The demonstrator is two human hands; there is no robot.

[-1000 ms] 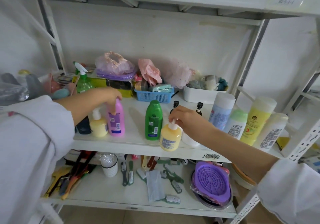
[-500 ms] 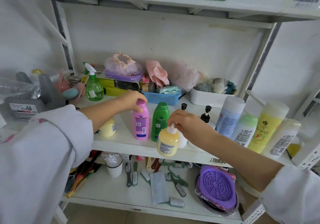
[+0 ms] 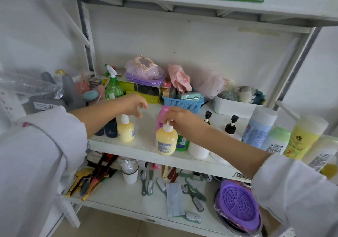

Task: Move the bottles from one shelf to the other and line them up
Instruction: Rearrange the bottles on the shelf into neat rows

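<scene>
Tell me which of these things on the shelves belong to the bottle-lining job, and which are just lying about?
Part of the job:
- yellow pump bottle, held at its pump by the right hand
- second yellow pump bottle, below the left hand
- pink bottle
- green bottle

Lying about:
- blue basket
- green spray bottle
- brushes
- purple round lid

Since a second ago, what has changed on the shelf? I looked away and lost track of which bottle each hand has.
The left hand has let go of the pink bottle, after sliding it right to stand beside the green bottle, and now hovers open above the other yellow pump bottle. The right hand keeps its grip on the pump of the front yellow pump bottle. The tall bottles at right stayed put.
</scene>
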